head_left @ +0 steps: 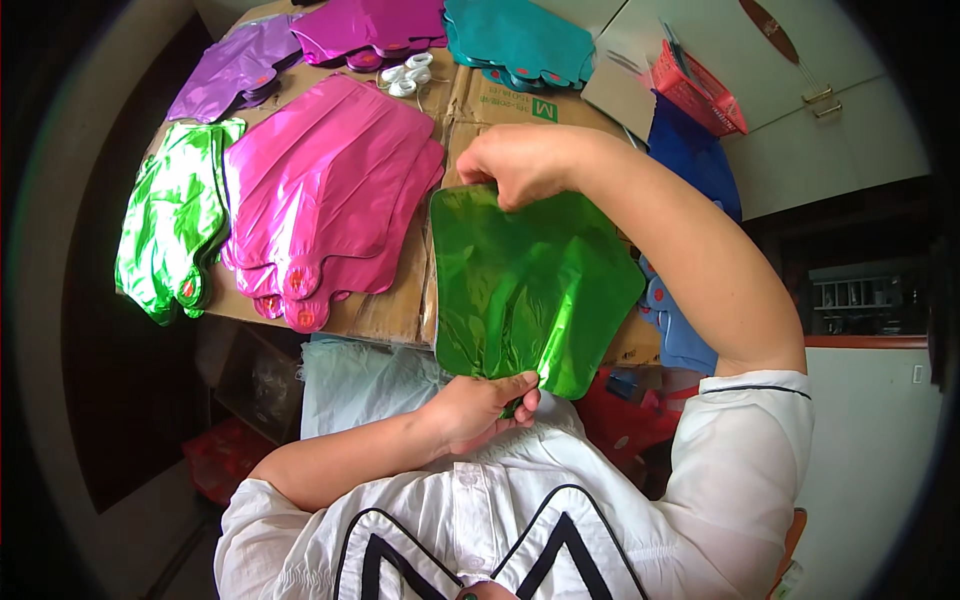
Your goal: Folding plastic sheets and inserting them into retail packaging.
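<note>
A flat, shiny green foil balloon (525, 285) is stretched between my two hands above the cardboard-covered table (395, 305). My right hand (525, 162) pinches its far top edge. My left hand (487, 405) grips its narrow neck at the near end, close to my chest. The balloon is uninflated and lies nearly flat, tilted toward me.
A stack of pink foil balloons (325, 185) lies left of centre, with green ones (175, 215) at the far left. Purple (232, 68), magenta (372, 28) and teal (520, 40) stacks sit at the back, blue ones (690, 165) on the right. White ribbon rolls (405, 75) and a red basket (700, 90) are there too.
</note>
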{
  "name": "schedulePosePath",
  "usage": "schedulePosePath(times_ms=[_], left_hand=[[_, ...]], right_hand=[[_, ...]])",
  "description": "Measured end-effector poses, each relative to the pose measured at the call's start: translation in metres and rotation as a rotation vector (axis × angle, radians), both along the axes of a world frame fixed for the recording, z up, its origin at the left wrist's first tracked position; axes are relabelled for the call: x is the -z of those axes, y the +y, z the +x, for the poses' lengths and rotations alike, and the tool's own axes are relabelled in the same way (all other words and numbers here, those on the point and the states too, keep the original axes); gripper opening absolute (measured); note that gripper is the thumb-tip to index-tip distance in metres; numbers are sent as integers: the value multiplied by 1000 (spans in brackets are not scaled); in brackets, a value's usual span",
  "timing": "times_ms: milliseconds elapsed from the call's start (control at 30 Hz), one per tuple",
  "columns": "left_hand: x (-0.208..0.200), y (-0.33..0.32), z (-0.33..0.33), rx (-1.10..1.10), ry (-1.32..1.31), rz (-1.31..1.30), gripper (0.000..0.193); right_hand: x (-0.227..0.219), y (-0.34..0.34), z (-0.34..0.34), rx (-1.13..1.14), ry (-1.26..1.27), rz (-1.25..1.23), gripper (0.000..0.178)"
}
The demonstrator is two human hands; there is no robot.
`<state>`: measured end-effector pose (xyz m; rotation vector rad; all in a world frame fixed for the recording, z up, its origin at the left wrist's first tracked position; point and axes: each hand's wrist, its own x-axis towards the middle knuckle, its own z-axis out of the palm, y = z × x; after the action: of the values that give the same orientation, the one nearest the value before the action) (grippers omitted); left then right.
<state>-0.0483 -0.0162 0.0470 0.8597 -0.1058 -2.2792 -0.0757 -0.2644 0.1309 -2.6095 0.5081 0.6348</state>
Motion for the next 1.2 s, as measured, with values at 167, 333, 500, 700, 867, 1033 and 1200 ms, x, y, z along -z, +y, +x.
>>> schedulePosePath(times_ms=[167,333,500,700,867,1033,1200], left_hand=[[7,2,2,0,13,5,21],[8,-1,1,4,30,17,18],[10,-2,3,-8,34,6,19],[8,-5,2,12,1,26,20],[9,-6,3,8,25,21,19],[12,-6,4,14,44,24,20],[12,-6,0,17,6,22,21]], right_hand=[[3,2,-8,46,-32,25,19],[5,-4,-13,-11,-71,-68,25],[-7,22,2,-15,-205,145,34],[-4,32,20,-273,-171,-194,23],[-13,47,10,-516,-144,-544,5],[-2,42,-23,-534,-348,-520,2],[9,47,-43,-450,-433,-564,5]])
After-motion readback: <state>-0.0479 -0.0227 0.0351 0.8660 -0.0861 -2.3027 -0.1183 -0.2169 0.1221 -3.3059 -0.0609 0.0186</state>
